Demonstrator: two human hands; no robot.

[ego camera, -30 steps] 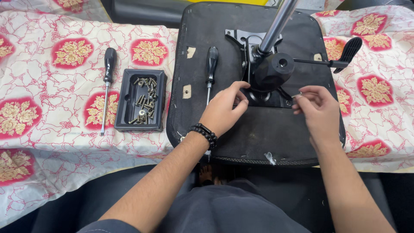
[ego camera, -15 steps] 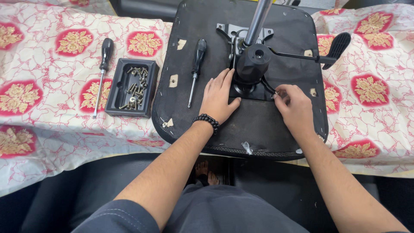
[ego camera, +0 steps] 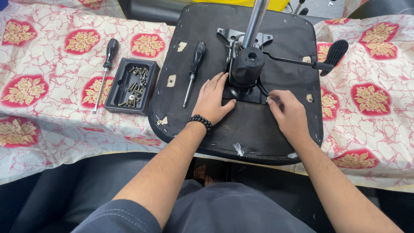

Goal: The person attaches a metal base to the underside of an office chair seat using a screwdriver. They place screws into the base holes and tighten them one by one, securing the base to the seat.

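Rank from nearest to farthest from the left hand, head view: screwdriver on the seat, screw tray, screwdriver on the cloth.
From the left hand:
1. Screwdriver on the seat, just left of the hand on the black seat underside.
2. Screw tray, farther left, on the patterned cloth.
3. Screwdriver on the cloth, leftmost, beyond the tray.

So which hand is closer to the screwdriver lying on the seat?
Left. The left hand lies flat just beside the screwdriver, to its right, while the right hand sits past the black mechanism, well away from it.
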